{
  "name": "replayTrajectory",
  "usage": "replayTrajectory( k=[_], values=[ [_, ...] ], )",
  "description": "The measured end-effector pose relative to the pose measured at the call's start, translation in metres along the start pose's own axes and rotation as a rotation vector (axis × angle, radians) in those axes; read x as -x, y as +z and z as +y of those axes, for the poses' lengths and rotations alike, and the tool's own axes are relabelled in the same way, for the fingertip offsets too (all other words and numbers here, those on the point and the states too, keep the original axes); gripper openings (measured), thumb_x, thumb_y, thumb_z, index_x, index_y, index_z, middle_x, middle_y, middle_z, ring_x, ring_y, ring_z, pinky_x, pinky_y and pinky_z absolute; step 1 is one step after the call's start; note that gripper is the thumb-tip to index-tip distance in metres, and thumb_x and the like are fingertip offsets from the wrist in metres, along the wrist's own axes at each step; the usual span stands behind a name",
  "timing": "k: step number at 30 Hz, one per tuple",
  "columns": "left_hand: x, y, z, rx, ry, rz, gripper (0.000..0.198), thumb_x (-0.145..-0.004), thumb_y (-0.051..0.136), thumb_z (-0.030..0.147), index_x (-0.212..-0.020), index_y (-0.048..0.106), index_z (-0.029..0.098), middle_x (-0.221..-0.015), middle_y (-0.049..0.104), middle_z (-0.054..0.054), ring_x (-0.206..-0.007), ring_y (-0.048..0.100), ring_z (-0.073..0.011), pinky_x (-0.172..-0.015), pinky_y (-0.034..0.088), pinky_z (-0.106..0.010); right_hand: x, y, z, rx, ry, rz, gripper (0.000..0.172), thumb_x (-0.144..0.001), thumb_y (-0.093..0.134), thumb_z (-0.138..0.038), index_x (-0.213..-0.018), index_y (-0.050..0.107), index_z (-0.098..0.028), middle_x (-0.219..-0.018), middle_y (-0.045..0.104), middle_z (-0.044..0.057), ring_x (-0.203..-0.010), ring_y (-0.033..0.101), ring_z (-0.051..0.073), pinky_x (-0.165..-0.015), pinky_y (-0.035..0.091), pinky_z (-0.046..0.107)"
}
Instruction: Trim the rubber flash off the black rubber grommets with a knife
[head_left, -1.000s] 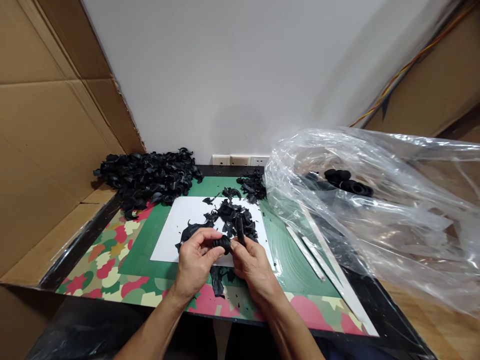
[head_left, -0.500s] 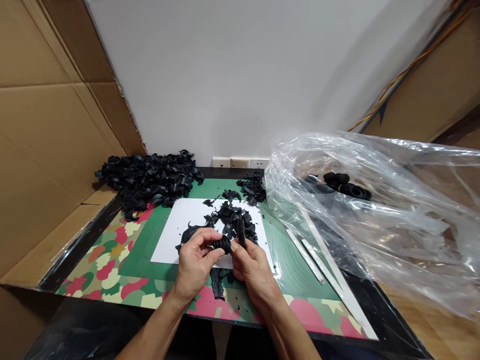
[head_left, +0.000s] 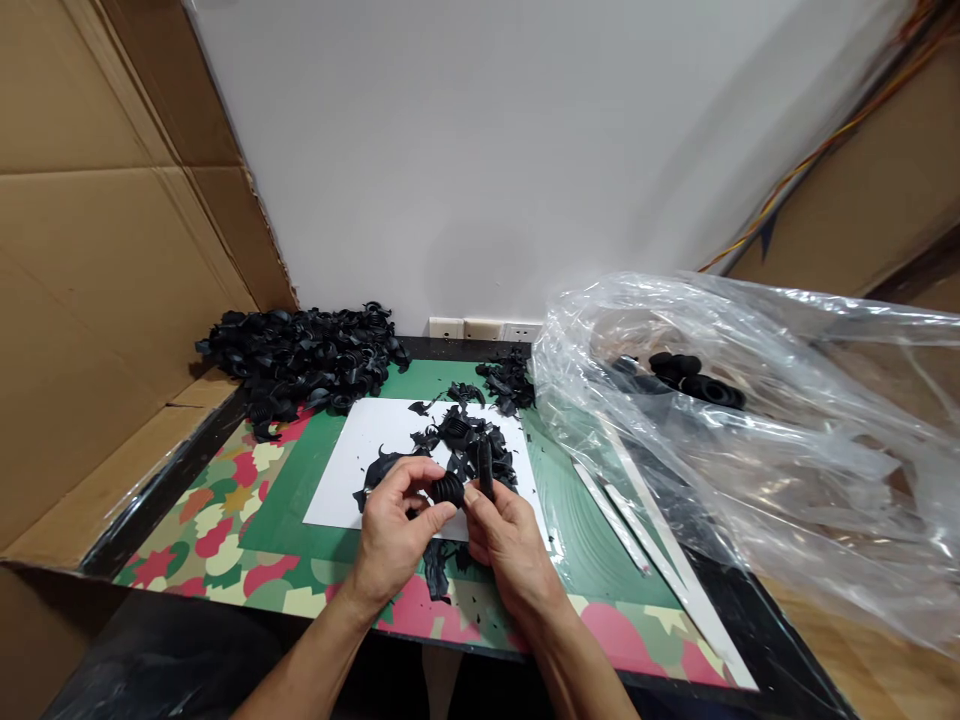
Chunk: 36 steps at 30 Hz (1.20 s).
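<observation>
A ribbed, rounded black rubber-looking piece point(head_left: 448, 489) is held between the thumb and fingers of my left hand point(head_left: 394, 522). My right hand point(head_left: 511, 530) is closed around a slim black tool point(head_left: 485, 468) that points up and away; its working end is hidden, so its kind cannot be told. The right fingertips meet the right side of the ribbed piece. Beneath both hands lies a white sheet point(head_left: 337, 490), strewn with torn black scraps point(head_left: 459, 428). More scraps point(head_left: 435, 572) lie just below the sheet, between my wrists.
A big heap of black scraps point(head_left: 300, 360) is at back left by a cardboard wall point(head_left: 97, 250); a smaller pile point(head_left: 507, 380) is behind the sheet. At right, a clear plastic bag point(head_left: 787, 460) contains round black pieces point(head_left: 697, 380). White strips point(head_left: 645, 535) rest on the green mat point(head_left: 577, 530).
The view has shifted very slightly. The ribbed piece has turned a little in my left fingers, showing more of its ridges. Both hands keep their hold.
</observation>
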<state>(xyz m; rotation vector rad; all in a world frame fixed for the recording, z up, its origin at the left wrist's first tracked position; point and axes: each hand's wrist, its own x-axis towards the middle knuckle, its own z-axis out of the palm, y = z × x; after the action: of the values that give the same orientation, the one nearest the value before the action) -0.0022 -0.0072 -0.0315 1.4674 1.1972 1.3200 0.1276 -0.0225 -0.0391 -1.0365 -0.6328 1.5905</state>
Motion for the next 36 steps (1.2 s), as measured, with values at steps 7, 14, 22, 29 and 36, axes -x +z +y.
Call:
replayTrajectory(
  k=[7, 14, 22, 29, 36],
  values=[
    [0.0057, 0.0027, -0.0040, -0.100, 0.018, 0.000, 0.041, -0.063, 0.073, 0.011, -0.103, 0.065, 0.019, -0.094, 0.068, -0.004, -0.058, 0.051, -0.0089, -0.049, 0.041, -0.020, -0.0015, -0.0028, 0.0039, 0.043, 0.089, 0.019, 0.038, -0.066, 0.072, -0.045, -0.069, 0.044, -0.020, -0.047, 0.030, -0.014, -0.037, 0.018, 0.001, -0.034, 0.015, 0.015],
    [0.0067, 0.0053, -0.0021, -0.029, 0.022, 0.070, 0.049, -0.060, 0.075, 0.012, -0.107, 0.063, 0.020, -0.093, 0.069, -0.004, -0.081, 0.063, -0.0167, -0.071, 0.051, -0.028, -0.0010, 0.0007, 0.0051, 0.134, 0.107, 0.035, 0.039, -0.062, 0.073, -0.049, -0.067, 0.048, -0.019, -0.042, 0.029, -0.014, -0.034, 0.020, 0.002, -0.032, 0.016, 0.016],
    [0.0082, 0.0034, -0.0031, 0.061, -0.044, -0.057, 0.050, -0.066, 0.071, 0.011, -0.114, 0.061, 0.018, -0.108, 0.071, -0.010, -0.091, 0.067, -0.0206, -0.070, 0.053, -0.028, 0.0016, 0.0020, 0.0057, 0.082, 0.093, 0.038, 0.043, -0.060, 0.077, -0.051, -0.070, 0.049, -0.020, -0.044, 0.029, -0.014, -0.035, 0.019, 0.001, -0.034, 0.014, 0.015],
    [0.0023, 0.0021, -0.0037, 0.209, -0.132, -0.052, 0.030, -0.066, 0.069, 0.014, -0.096, 0.068, 0.016, -0.097, 0.074, -0.008, -0.084, 0.068, -0.0186, -0.070, 0.056, -0.027, 0.0016, 0.0004, 0.0084, 0.029, 0.001, 0.062, 0.050, -0.055, 0.079, -0.056, -0.075, 0.052, -0.019, -0.046, 0.029, -0.014, -0.036, 0.021, 0.002, -0.035, 0.014, 0.016],
    [0.0014, 0.0005, 0.0010, 0.257, -0.197, -0.062, 0.029, -0.065, 0.071, 0.019, -0.093, 0.069, 0.014, -0.089, 0.073, -0.009, -0.068, 0.063, -0.0143, -0.048, 0.048, -0.019, 0.0032, 0.0012, 0.0081, 0.041, -0.036, 0.075, 0.049, -0.057, 0.080, -0.056, -0.076, 0.055, -0.018, -0.046, 0.033, -0.013, -0.037, 0.023, 0.003, -0.036, 0.015, 0.017]
  ],
)
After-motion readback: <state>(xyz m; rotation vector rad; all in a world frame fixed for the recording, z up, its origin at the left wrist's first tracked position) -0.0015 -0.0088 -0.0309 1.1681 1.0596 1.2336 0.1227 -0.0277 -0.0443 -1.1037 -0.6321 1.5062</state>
